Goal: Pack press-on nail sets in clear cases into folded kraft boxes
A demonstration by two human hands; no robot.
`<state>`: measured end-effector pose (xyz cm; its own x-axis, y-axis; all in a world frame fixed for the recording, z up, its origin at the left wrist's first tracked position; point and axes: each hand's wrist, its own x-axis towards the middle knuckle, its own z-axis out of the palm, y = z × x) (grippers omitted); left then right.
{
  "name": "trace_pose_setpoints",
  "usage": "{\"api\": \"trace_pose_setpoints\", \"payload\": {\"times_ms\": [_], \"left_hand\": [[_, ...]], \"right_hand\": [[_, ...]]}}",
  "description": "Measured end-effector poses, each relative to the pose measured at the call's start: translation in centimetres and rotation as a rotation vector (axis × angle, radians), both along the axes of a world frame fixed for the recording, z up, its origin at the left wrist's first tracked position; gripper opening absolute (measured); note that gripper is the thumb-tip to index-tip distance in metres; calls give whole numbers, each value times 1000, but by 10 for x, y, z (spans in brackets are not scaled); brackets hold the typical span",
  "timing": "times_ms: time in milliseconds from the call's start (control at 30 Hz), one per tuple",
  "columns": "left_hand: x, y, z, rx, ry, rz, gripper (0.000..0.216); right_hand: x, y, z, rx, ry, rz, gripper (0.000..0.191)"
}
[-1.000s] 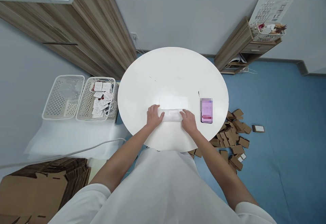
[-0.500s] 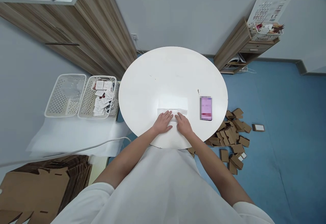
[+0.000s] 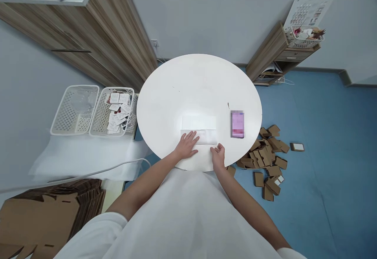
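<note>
A thin white folded sheet [image 3: 203, 133] lies on the round white table [image 3: 191, 82], near its front edge. My left hand [image 3: 187, 146] rests flat on the sheet's left near corner, fingers spread. My right hand [image 3: 218, 155] is just off the sheet's right near corner, fingers loosely curled, nothing visibly held. A pink phone [image 3: 237, 123] lies to the right of the sheet.
Two white mesh baskets [image 3: 75, 110] stand left of the table, one filled with small cards [image 3: 118, 111]. Brown cardboard pieces [image 3: 269, 160] litter the blue floor at right. Flat cardboard [image 3: 50, 212] is stacked at lower left. A wooden cabinet [image 3: 273, 52] stands at far right.
My hands slid from the sheet's two ends to its middle, then apart; the right hand drew back toward me off the sheet. The sheet now lies flatter and wider.
</note>
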<state>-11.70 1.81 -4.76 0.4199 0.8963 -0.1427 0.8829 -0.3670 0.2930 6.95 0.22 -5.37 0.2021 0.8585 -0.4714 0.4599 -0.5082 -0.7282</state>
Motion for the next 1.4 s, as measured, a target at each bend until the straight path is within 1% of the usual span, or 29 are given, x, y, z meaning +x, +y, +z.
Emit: {"api": "trace_pose_setpoints", "payload": {"times_ms": [100, 200, 267, 367, 500, 600, 667, 833, 900, 967, 1033, 1100, 1200, 1267, 1333, 1400], "left_hand": [[-1, 0, 0, -12, -6, -12, 63], [-3, 0, 1, -26, -12, -25, 64], [-4, 0, 1, -30, -19, -26, 64], [-4, 1, 1, -28, -29, -23, 64], [-5, 1, -1, -22, -34, -22, 65], [-6, 3, -1, -22, -38, -24, 65], [-6, 4, 0, -23, -44, -23, 65], [-5, 6, 3, -33, -49, 0, 63], [-6, 6, 4, -39, -53, 8, 61], [-6, 6, 6, -36, -74, 22, 57], [-6, 5, 8, -16, -111, 39, 55], [-3, 3, 11, 11, -146, 29, 55], [3, 2, 15, 16, -150, -57, 54], [6, 2, 16, -8, -123, -94, 53], [7, 2, 14, -25, -94, -96, 51], [6, 2, 12, -26, -72, -96, 50]], "right_hand": [[-7, 9, -3, -60, 62, -63, 62], [-15, 26, -3, -91, 23, -89, 69], [-18, 36, -2, -94, -1, -85, 71], [-18, 46, 1, -71, 23, -59, 67], [-13, 60, 8, -93, 131, -7, 59], [-11, 70, 12, -73, 190, 66, 43], [-12, 72, 15, -28, 164, 140, 37], [-25, 64, 20, 61, 84, 294, 39], [-30, 62, 21, 61, 79, 377, 41], [-33, 62, 21, 45, 77, 434, 38], [-32, 64, 20, 17, 92, 450, 34], [-30, 68, 20, -24, 134, 451, 35], [-26, 74, 19, -70, 210, 439, 38], [-23, 77, 20, -81, 226, 461, 40], [-20, 77, 19, -42, 159, 530, 40], [-16, 75, 19, 75, 11, 637, 38]]}}
